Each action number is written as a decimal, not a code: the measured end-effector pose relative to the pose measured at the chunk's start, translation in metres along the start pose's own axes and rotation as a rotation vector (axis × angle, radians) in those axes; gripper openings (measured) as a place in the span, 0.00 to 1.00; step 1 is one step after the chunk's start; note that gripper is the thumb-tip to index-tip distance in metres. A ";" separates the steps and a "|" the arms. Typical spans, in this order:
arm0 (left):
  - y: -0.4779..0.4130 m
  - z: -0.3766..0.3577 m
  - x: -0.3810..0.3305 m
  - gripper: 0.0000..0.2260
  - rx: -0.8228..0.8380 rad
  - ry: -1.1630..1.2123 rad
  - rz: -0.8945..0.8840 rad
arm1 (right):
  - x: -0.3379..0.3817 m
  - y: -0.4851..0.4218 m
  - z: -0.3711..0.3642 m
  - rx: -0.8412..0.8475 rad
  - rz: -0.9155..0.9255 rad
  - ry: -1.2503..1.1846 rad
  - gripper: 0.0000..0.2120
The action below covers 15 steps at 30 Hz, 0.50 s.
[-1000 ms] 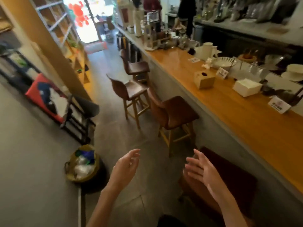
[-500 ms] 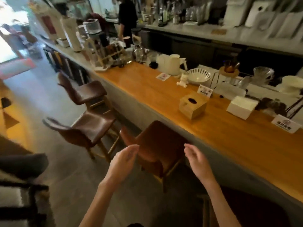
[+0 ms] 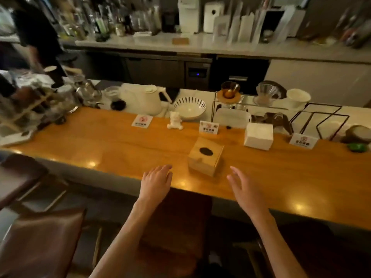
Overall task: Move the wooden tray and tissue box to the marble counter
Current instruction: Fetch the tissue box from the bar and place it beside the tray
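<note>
Both hands moved up over the worktop [image 3: 120,153], left hand [image 3: 155,182] and right hand [image 3: 244,190] spread empty either side of tissue box [image 3: 205,156]

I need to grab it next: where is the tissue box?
The tissue box sits on the wooden bar top near its front edge, between the left hand and right hand.
</note>
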<state>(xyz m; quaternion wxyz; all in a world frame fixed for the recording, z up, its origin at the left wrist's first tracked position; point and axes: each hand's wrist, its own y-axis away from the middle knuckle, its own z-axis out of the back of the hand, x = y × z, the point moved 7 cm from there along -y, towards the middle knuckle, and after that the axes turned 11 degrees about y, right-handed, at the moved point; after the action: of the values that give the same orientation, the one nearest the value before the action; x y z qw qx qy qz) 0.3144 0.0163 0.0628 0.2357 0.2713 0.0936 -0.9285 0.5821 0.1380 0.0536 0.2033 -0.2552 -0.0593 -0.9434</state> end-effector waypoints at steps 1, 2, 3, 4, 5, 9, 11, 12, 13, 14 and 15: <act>-0.019 -0.004 -0.003 0.15 0.007 -0.053 -0.037 | 0.000 -0.020 0.001 -0.026 0.005 0.058 0.24; -0.034 -0.010 -0.004 0.16 0.032 -0.065 -0.047 | -0.002 -0.037 -0.001 -0.036 0.008 0.080 0.24; -0.049 -0.018 -0.002 0.17 0.064 -0.027 -0.028 | -0.006 -0.057 -0.005 -0.028 0.008 0.081 0.25; -0.062 -0.027 0.001 0.18 0.092 0.040 0.020 | -0.011 -0.078 -0.010 -0.005 -0.002 0.068 0.26; -0.074 -0.038 0.005 0.19 0.119 0.118 0.088 | -0.017 -0.099 -0.017 0.031 -0.019 0.049 0.28; -0.100 -0.088 0.024 0.22 0.207 0.248 0.335 | -0.041 -0.162 -0.054 0.264 -0.124 -0.090 0.35; -0.108 -0.112 0.027 0.23 0.254 0.318 0.424 | -0.048 -0.182 -0.072 0.368 -0.142 -0.159 0.37; -0.109 -0.120 0.027 0.23 0.275 0.349 0.451 | -0.049 -0.185 -0.078 0.410 -0.143 -0.178 0.37; -0.110 -0.127 0.027 0.24 0.270 0.398 0.492 | -0.052 -0.188 -0.084 0.447 -0.145 -0.186 0.37; -0.111 -0.130 0.024 0.25 0.243 0.464 0.537 | -0.056 -0.190 -0.088 0.476 -0.152 -0.187 0.36; -0.111 -0.132 0.022 0.25 0.214 0.520 0.576 | -0.058 -0.190 -0.091 0.499 -0.161 -0.197 0.36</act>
<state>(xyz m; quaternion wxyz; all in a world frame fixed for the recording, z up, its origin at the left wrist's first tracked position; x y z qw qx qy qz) 0.3045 0.1448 -0.0545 0.4251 0.5353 -0.0270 -0.7294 0.5076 0.3120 -0.0564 0.1774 -0.2823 -0.3296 -0.8833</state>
